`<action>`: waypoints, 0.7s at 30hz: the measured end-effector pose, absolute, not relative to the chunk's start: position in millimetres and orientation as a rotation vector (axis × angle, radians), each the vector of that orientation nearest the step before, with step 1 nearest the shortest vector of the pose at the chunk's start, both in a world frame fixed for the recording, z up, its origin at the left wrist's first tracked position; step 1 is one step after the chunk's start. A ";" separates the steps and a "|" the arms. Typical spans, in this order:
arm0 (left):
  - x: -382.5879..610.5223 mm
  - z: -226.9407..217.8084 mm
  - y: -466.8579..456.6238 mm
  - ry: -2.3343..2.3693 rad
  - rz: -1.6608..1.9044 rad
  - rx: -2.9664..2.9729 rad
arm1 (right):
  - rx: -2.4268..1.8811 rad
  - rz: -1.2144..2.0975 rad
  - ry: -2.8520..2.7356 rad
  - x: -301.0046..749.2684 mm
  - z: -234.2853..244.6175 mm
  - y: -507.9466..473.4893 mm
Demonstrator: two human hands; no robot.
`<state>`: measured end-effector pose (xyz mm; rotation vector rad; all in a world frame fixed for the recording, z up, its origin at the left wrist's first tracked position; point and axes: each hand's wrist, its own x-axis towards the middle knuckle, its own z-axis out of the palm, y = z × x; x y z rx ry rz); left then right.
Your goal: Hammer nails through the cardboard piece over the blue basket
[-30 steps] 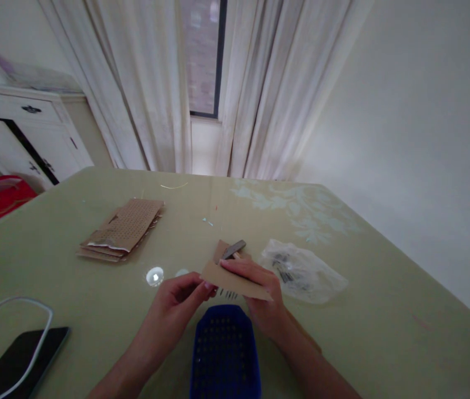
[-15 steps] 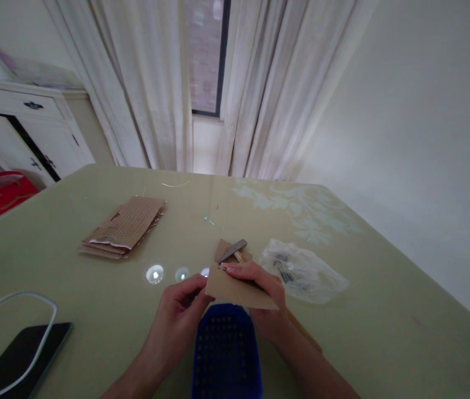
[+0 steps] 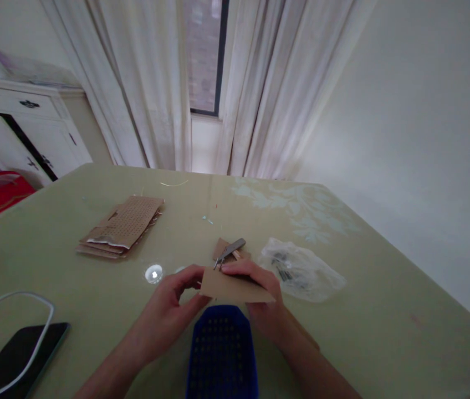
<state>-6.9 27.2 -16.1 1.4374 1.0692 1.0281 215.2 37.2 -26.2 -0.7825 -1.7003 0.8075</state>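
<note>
Head view: flat brown rectangular cardboard, clasped by the right hand, has tipped, leaving slim grey metal pins seemingly reachable for the left hand, whose grip is unclear.

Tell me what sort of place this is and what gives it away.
Probably a room in a home: long pale curtains hang beside a window, and a white cabinet with dark handles stands beyond the table.
</note>
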 end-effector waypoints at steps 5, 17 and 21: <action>-23.1 -14.0 31.8 1.222 1.215 1.248 | -0.679 0.774 -1.792 219.5 -24.8 40.0; -27.2 -16.2 30.4 0.968 1.099 1.516 | -0.613 0.593 -2.116 224.4 -12.0 30.0; -24.2 -14.5 28.2 1.034 1.127 1.612 | -0.584 0.514 -2.147 220.4 -11.6 27.9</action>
